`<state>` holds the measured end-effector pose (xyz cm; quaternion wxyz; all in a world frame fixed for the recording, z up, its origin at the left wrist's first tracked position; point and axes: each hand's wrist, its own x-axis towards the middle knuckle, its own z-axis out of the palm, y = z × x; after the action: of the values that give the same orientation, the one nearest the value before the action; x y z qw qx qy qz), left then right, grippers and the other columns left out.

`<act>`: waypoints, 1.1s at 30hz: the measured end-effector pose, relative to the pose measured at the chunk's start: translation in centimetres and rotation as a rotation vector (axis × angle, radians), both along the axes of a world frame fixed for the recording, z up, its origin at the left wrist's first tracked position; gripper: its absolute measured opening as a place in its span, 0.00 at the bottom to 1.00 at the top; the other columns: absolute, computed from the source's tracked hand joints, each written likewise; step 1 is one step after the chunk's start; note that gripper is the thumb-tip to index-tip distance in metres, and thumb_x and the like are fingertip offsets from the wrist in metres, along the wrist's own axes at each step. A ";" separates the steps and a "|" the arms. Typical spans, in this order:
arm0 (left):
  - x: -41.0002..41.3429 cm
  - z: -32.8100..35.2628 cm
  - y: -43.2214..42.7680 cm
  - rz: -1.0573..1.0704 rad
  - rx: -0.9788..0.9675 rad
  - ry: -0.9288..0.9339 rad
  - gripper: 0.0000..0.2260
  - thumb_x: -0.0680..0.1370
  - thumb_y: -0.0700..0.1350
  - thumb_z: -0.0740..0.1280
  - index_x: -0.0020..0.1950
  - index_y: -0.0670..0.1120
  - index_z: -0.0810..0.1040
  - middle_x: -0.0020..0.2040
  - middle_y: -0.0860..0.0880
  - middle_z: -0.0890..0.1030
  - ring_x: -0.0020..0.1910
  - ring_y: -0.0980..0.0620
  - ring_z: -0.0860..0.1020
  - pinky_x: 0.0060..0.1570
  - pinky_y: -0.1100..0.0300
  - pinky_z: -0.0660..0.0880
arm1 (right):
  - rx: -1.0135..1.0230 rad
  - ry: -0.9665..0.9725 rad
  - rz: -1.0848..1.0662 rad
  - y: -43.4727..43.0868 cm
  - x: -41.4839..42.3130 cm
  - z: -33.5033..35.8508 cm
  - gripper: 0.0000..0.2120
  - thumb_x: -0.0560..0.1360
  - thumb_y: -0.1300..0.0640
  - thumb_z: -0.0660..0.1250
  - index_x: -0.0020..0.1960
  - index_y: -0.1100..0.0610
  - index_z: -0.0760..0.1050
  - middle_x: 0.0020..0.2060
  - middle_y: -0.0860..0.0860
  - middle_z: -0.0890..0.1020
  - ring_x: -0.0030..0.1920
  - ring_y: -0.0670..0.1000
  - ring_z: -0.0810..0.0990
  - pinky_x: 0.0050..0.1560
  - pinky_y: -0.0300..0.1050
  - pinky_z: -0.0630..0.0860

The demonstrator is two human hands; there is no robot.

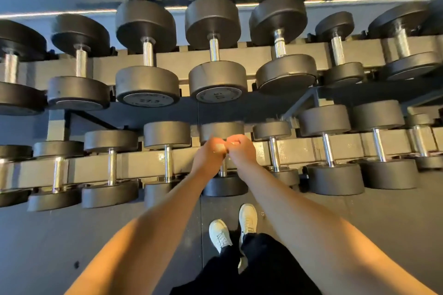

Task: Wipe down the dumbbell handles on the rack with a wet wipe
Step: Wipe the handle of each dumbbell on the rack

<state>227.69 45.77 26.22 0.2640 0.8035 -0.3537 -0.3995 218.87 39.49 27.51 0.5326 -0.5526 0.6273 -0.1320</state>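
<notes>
A view looks straight down onto a two-tier dumbbell rack (134,165) that runs across the whole frame. Black round-headed dumbbells with chrome handles lie side by side on both tiers. The larger ones are on the upper tier, across the upper half of the frame. One of them, left of centre, is a dumbbell marked 27.5 (147,100) on its end face.

Two bare forearms reach up from the bottom of the frame and meet at the centre, over the lower tier. The left hand (209,154) and right hand (241,151) are pressed together, knuckle to knuckle, with the fingers of both curled. They hover over the handle of the centre lower dumbbell (224,187). A short piece of that chrome handle shows just below the hands.

A small pale patch (236,143) shows among the right fingers. Strong light washes it out, so it cannot be told whether this is the wet wipe or what either hand holds.

Below centre, two white sneakers (219,235) and dark trousers (251,270) stand on a dark grey floor (72,246).
</notes>
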 end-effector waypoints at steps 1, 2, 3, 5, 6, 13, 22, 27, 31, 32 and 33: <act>0.2 -0.9 0.3 0.035 0.026 -0.020 0.08 0.77 0.44 0.63 0.39 0.52 0.75 0.35 0.54 0.78 0.35 0.55 0.76 0.31 0.64 0.65 | 0.013 0.031 0.021 0.3 0.1 -0.7 0.06 0.78 0.62 0.63 0.48 0.61 0.80 0.46 0.57 0.82 0.49 0.58 0.80 0.52 0.54 0.79; 0.4 -1.7 0.5 0.090 0.041 -0.034 0.06 0.77 0.44 0.63 0.43 0.52 0.78 0.38 0.54 0.81 0.37 0.56 0.78 0.31 0.64 0.66 | 0.028 0.048 0.028 0.6 0.2 -1.7 0.07 0.79 0.62 0.62 0.48 0.58 0.79 0.46 0.55 0.81 0.48 0.55 0.80 0.50 0.51 0.79; 0.7 -2.7 0.8 0.151 0.039 -0.052 0.06 0.78 0.45 0.63 0.47 0.52 0.80 0.41 0.54 0.82 0.39 0.55 0.79 0.32 0.64 0.69 | 0.047 0.048 0.014 0.9 0.3 -2.9 0.08 0.79 0.62 0.62 0.51 0.56 0.79 0.46 0.52 0.81 0.48 0.53 0.79 0.47 0.47 0.77; 1.0 -4.2 1.1 0.217 0.042 -0.069 0.05 0.80 0.44 0.65 0.50 0.51 0.80 0.45 0.53 0.82 0.44 0.54 0.80 0.38 0.62 0.72 | 0.082 0.037 -0.030 1.4 0.3 -5.1 0.09 0.80 0.61 0.61 0.54 0.53 0.79 0.48 0.50 0.81 0.49 0.51 0.79 0.47 0.44 0.76; 1.1 -5.1 1.1 0.233 0.052 -0.058 0.04 0.80 0.44 0.65 0.50 0.51 0.80 0.46 0.53 0.82 0.45 0.53 0.79 0.42 0.60 0.74 | 0.090 0.034 -0.033 1.5 0.3 -6.1 0.09 0.80 0.60 0.62 0.54 0.53 0.79 0.49 0.50 0.81 0.50 0.51 0.80 0.50 0.46 0.77; 0.8 -11.7 0.3 0.337 0.060 0.098 0.09 0.80 0.43 0.65 0.58 0.50 0.82 0.51 0.50 0.83 0.47 0.52 0.80 0.42 0.61 0.74 | 0.111 0.091 -0.001 1.6 1.0 -12.2 0.08 0.80 0.59 0.62 0.54 0.52 0.80 0.50 0.52 0.82 0.53 0.54 0.80 0.60 0.54 0.78; 0.8 -20.3 -3.7 0.542 -0.001 0.153 0.09 0.80 0.50 0.64 0.52 0.50 0.83 0.49 0.49 0.83 0.50 0.48 0.81 0.55 0.52 0.78 | 0.101 0.191 0.085 0.2 0.8 -20.0 0.09 0.80 0.54 0.62 0.54 0.51 0.80 0.51 0.52 0.83 0.54 0.56 0.81 0.59 0.52 0.77; 0.2 -22.9 -6.3 0.582 -0.037 0.209 0.13 0.77 0.56 0.67 0.54 0.48 0.78 0.49 0.49 0.83 0.49 0.48 0.81 0.56 0.49 0.79 | 0.013 0.282 0.185 0.2 0.0 -20.5 0.10 0.82 0.52 0.59 0.59 0.48 0.77 0.52 0.49 0.83 0.49 0.53 0.78 0.53 0.47 0.73; 0.7 -23.6 -5.8 0.497 0.038 0.139 0.15 0.78 0.57 0.68 0.57 0.48 0.76 0.50 0.49 0.83 0.50 0.48 0.81 0.53 0.52 0.79 | -0.025 0.339 0.208 0.5 -0.1 -20.5 0.09 0.81 0.53 0.61 0.59 0.48 0.77 0.50 0.49 0.82 0.47 0.52 0.78 0.50 0.45 0.73; 0.7 -23.4 -5.3 0.456 0.055 0.134 0.14 0.79 0.56 0.68 0.57 0.48 0.76 0.50 0.50 0.82 0.49 0.49 0.80 0.50 0.55 0.78 | -0.029 0.343 0.210 0.5 0.0 -20.5 0.09 0.81 0.54 0.62 0.59 0.48 0.77 0.50 0.49 0.83 0.49 0.53 0.79 0.52 0.47 0.75; 0.8 -23.4 -4.7 0.421 0.090 0.133 0.13 0.79 0.54 0.68 0.58 0.48 0.75 0.50 0.50 0.82 0.49 0.50 0.80 0.47 0.57 0.75 | -0.027 0.348 0.209 0.5 0.1 -20.4 0.09 0.81 0.54 0.62 0.58 0.48 0.77 0.50 0.49 0.83 0.50 0.54 0.80 0.54 0.50 0.76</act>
<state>228.46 41.03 2.78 0.3282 0.8423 -0.1420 -0.4033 218.97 40.04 7.07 0.4197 -0.6363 0.6471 0.0132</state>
